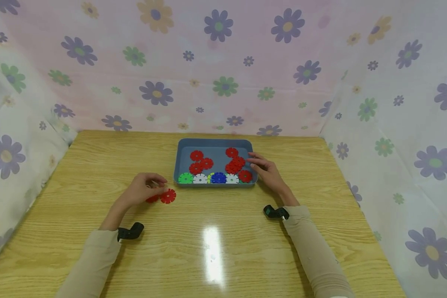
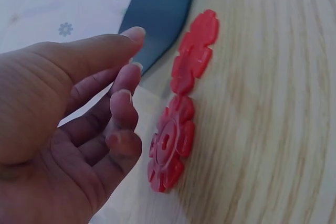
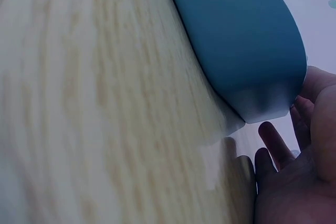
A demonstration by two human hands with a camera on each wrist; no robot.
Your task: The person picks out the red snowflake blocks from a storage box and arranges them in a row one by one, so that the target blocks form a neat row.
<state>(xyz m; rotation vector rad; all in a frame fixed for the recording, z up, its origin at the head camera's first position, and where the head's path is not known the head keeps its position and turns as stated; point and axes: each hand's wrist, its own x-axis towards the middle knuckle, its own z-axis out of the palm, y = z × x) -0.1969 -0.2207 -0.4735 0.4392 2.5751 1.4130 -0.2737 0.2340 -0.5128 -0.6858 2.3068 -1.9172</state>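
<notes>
Flat red discs (image 1: 168, 196) (petal-edged) beside loosely curled left hand (image 1: 143, 190); right hand (image 1: 271, 174), fingers apart

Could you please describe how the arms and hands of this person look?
The left sleeve and right sleeve are long and beige. At the cuffs sit a bent black left wrist device and right wrist device, the latter showing a greenish patch. The left hand and right hand wear no gloves.

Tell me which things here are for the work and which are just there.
Likely for the work:
loose red discs by the left hand
blue tray beside the right hand
coloured discs in the tray

Probably just there:
flowery cloth
dark wrist gadgets
</notes>
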